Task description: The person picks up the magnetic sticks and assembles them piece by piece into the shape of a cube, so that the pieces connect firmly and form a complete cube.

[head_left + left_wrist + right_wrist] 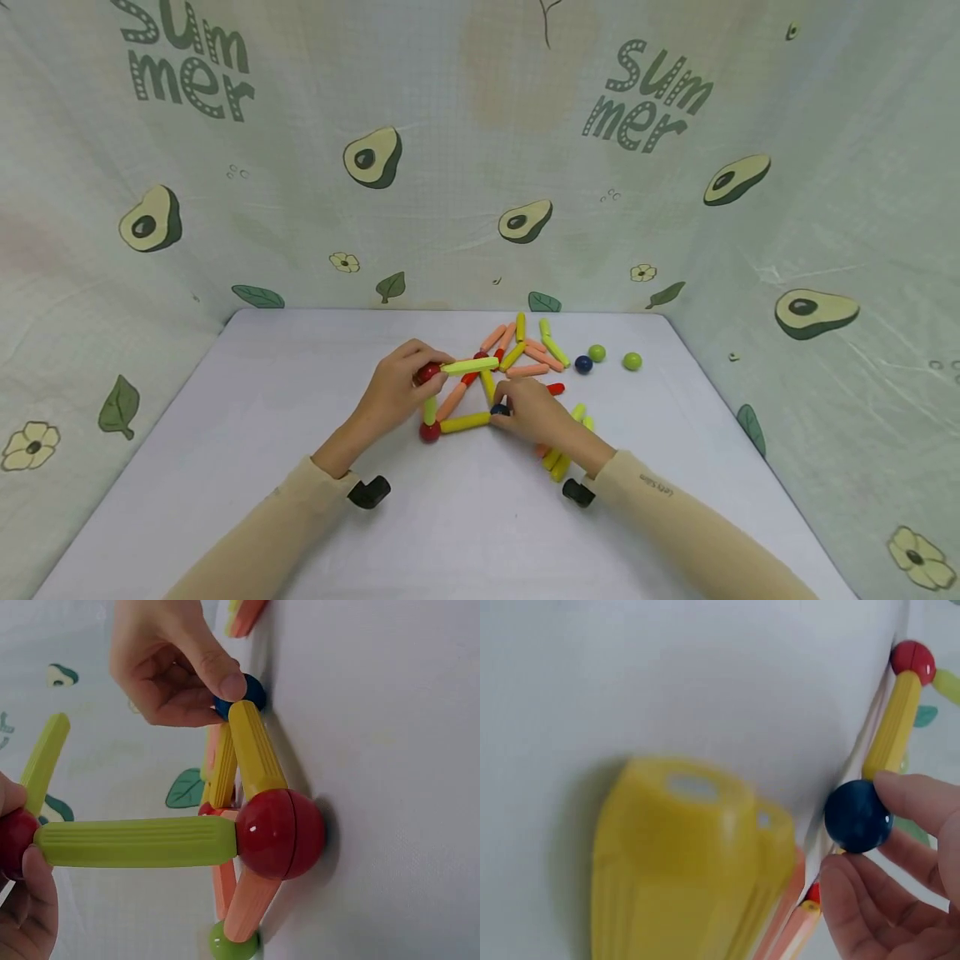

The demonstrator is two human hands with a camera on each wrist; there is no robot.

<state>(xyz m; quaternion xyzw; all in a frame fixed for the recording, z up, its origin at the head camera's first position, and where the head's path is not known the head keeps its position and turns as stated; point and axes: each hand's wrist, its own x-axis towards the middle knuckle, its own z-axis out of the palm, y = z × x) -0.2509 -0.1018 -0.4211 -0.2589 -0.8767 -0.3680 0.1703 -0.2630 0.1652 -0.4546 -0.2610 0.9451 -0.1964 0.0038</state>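
Observation:
My left hand (397, 382) grips a red ball (427, 373) raised above the white table. From that ball a lime-green rod (471, 366) sticks out sideways, and a second lime-green rod (139, 841) runs down to a lower red ball (279, 834) resting on the table. A yellow rod (465, 423) links this lower ball with a dark blue ball (857, 816), which my right hand (531, 407) pinches between thumb and fingers. Another yellow rod (488, 387) and a salmon rod (452, 401) lie behind as part of the same low frame.
Beside my right wrist lie loose yellow rods (558, 467), close to the camera in the right wrist view. Several salmon rods (528, 370) and other colours are scattered behind the frame. Green balls (632, 361) and another blue ball (583, 364) sit at the back right. A printed cloth (450, 275) surrounds the table.

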